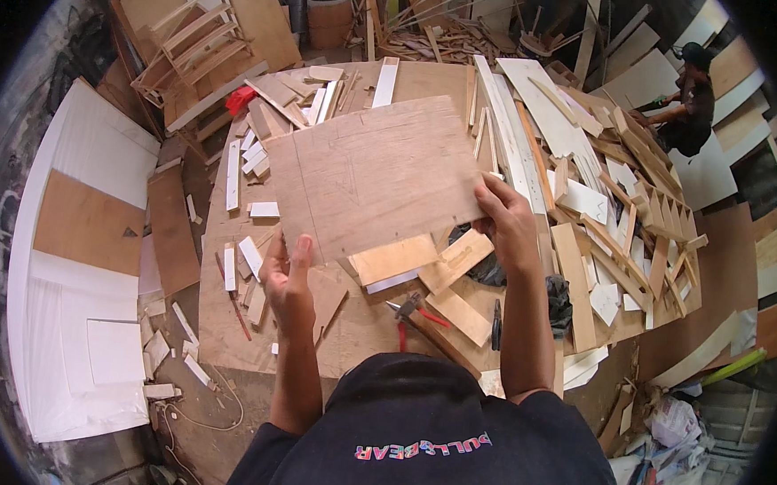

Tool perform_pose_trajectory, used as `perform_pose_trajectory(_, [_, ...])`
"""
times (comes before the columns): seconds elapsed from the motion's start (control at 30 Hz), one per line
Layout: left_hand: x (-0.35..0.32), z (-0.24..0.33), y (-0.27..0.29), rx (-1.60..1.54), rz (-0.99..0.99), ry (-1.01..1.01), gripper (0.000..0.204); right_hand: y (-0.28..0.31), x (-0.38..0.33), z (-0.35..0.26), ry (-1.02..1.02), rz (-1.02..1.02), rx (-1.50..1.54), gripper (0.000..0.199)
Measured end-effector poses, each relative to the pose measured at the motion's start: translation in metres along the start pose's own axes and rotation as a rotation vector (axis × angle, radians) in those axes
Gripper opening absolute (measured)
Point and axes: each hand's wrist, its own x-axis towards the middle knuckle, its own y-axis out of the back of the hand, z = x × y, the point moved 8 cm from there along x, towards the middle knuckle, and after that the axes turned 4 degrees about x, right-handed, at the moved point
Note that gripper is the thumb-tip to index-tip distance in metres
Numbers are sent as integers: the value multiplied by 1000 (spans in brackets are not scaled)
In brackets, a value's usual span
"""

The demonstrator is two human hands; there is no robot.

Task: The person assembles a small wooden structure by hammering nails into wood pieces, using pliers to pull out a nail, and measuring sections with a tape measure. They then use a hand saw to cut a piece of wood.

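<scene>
"Where was the plywood board [366, 179]?"

"Over the middle of the worktable [240, 349], between the person's hands. A drawn line ran down it near its left edge."

"How was it gripped?"

"The left hand [289, 268] was closed on the near left corner, thumb against the face turned to the camera. The right hand [507, 216] held the right edge, toward the near corner; how its fingers lay beneath, I couldn't tell."

"Any room on the near side?"

"A little. Pale wood blocks [460, 314] sat between the forearms, some just beyond the board's near edge in the view, with red-handled pliers [434, 317] beside them. A bare stretch of tabletop showed at the front left corner."

"And to the left?"

"White strips [233, 175] lay close to the table's left edge. Past it, a strip of floor [209, 405] with offcuts ran between the table and a big white panel [82, 313]."

"The right looked tighter?"

"Much. Long white planks [508, 134] ran beside the board, a black plastic bag [559, 306] lay next to the right forearm, and a scrap heap [625, 226] reached the right edge. A co-worker [689, 101] was beyond it."
</scene>
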Motion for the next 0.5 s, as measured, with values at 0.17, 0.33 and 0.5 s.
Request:
perform_pose_trajectory(0.17, [-22,24,3,76,-191,-72,44,0,-41,11,34,-35,244,41])
perform_pose_trajectory(0.33, [-38,4,16,-250,-186,117,42,-2,-67,27,-47,-86,354,39])
perform_pose_trajectory(0.5, [-67,7,28,-232,-181,100,62,-6,-102,34,-156,-2,519,31])
